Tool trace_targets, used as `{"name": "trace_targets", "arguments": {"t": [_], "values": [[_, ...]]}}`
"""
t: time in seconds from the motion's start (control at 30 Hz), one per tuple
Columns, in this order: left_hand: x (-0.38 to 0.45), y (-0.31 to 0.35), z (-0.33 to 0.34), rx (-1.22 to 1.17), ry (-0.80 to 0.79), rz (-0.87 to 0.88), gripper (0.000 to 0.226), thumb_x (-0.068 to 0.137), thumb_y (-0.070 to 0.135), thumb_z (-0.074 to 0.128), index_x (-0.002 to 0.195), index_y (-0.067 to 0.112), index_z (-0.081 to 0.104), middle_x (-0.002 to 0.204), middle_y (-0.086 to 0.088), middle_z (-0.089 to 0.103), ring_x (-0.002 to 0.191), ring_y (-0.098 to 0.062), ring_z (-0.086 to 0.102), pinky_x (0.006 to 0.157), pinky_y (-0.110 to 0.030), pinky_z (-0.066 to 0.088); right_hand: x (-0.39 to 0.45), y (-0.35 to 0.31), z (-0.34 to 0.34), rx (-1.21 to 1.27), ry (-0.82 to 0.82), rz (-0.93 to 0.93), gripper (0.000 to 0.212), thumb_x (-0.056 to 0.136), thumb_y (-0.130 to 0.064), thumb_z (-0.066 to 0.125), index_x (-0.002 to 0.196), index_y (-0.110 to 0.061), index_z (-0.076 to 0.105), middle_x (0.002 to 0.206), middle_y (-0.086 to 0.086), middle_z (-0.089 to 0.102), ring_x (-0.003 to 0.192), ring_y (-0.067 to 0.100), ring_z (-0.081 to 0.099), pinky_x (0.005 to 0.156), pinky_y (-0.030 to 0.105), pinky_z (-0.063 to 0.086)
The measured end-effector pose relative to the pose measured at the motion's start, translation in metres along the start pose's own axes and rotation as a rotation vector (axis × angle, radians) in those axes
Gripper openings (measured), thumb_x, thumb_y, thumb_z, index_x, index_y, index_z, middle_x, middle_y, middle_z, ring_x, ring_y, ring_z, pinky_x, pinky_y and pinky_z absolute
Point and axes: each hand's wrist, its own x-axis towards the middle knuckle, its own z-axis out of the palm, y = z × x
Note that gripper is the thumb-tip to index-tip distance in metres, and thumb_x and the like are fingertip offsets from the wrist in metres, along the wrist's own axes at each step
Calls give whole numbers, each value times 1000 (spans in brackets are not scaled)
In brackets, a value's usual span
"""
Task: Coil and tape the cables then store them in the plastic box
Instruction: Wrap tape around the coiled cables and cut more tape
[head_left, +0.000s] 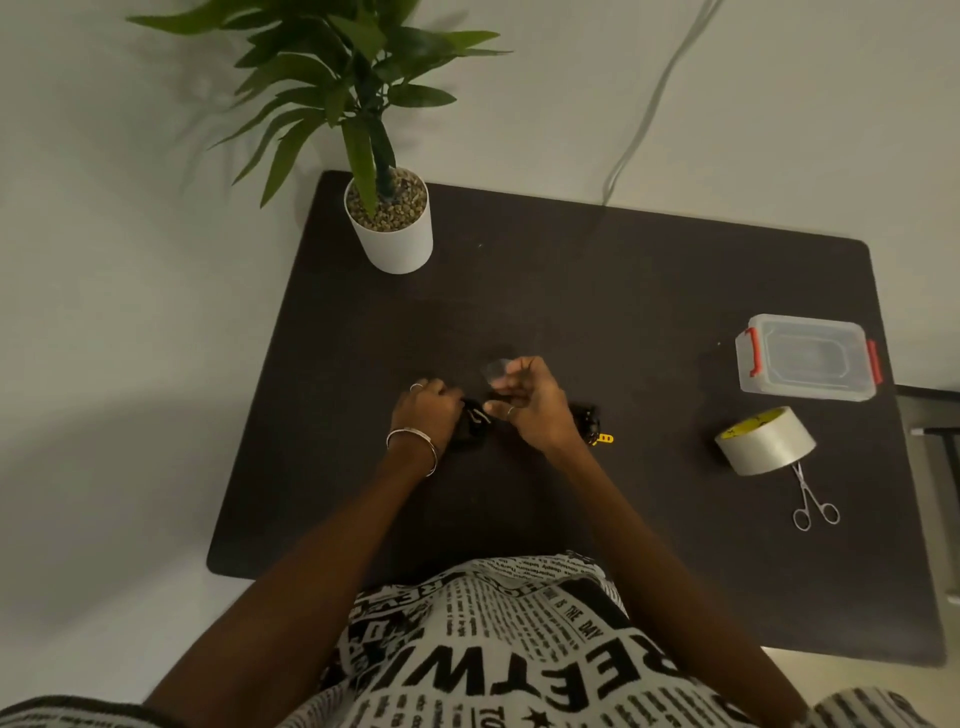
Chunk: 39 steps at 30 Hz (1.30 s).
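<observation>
My left hand (427, 410) grips a coiled black cable (471, 427) at the middle of the dark table (597, 312). Just right of it, my right hand (530, 402) pinches a clear strip of tape (496, 370) above the coil. A second black cable bundle (589, 421) with a yellow tag lies right of my right wrist. The clear plastic box (808, 358) with red latches stands lidded at the far right. In front of the box lies the tape roll (766, 440).
Small metal scissors (813, 501) lie near the tape roll at the right edge. A potted plant (389, 223) in a white pot stands at the table's back left corner. A thin cord (649, 104) runs down the wall behind the table.
</observation>
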Motion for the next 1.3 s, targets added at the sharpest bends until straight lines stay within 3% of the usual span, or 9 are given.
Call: {"name": "trace_targets", "arguments": {"t": [0.1, 0.23, 0.4, 0.53, 0.63, 0.73, 0.93, 1.13, 1.3], "values": [[4, 1, -8, -128, 18, 72, 35, 90, 24, 45, 106, 5, 69, 95, -21, 65, 90, -39, 61, 76, -39, 47, 6, -1, 4, -121, -72, -22, 53, 73, -5, 78, 111, -14, 43, 106, 0, 65, 103, 9, 61, 91, 23, 49], [10, 5, -22, -204, -22, 116, 27, 93, 17, 53, 112, 7, 68, 97, -20, 62, 88, -34, 58, 73, -34, 42, 12, -5, 2, -113, -74, 17, 49, 76, -4, 76, 112, -13, 43, 97, 4, 71, 87, 6, 67, 77, 17, 51], [13, 3, -34, -706, -74, 54, 26, 85, 8, 64, 111, 7, 68, 82, -11, 68, 71, -10, 60, 71, -13, 44, 9, -7, -10, 144, -29, 80, 45, 79, 6, 69, 110, -14, 44, 93, 7, 70, 87, 20, 69, 78, 35, 58], [10, 13, -47, -1050, -238, -68, 25, 88, 5, 60, 112, 0, 65, 69, -3, 66, 60, -6, 60, 62, -20, 51, 5, -9, -19, 236, -27, 71, 43, 80, 4, 69, 102, -24, 47, 90, 3, 72, 91, 22, 70, 82, 44, 57], [12, 16, -50, -1086, -234, -107, 23, 88, 5, 61, 110, 2, 66, 69, -7, 65, 61, -12, 59, 68, -31, 53, 1, -12, -21, 228, -41, 28, 45, 75, -2, 76, 101, -23, 46, 87, 0, 71, 90, 18, 69, 83, 39, 56], [13, 19, -52, -1090, -250, -122, 20, 86, 5, 63, 105, 6, 69, 77, -16, 67, 66, -19, 59, 75, -41, 53, 0, -12, -23, 186, -62, 13, 51, 71, -1, 79, 102, -24, 45, 94, 8, 70, 90, 21, 69, 83, 40, 56], [11, 24, -55, -1209, -303, -220, 18, 81, 4, 68, 98, 10, 71, 86, -9, 71, 71, -14, 64, 64, -26, 56, -1, -13, -26, 173, 6, -4, 46, 77, 7, 70, 101, -24, 46, 104, 8, 66, 97, 25, 67, 85, 49, 56], [3, 26, -55, -1302, -435, -311, 25, 85, 9, 65, 110, 5, 66, 88, -10, 71, 80, -19, 69, 72, -36, 57, -8, -10, -27, 205, 58, -21, 48, 78, 9, 68, 101, -26, 44, 99, 7, 65, 96, 30, 66, 85, 52, 55], [5, 34, -52, -1423, -290, -471, 20, 82, -1, 65, 102, -4, 66, 84, -12, 70, 65, -14, 67, 68, -31, 59, -12, -11, -27, 268, 69, -3, 47, 81, 11, 63, 96, -29, 45, 100, 9, 64, 97, 36, 66, 79, 57, 55]]}}
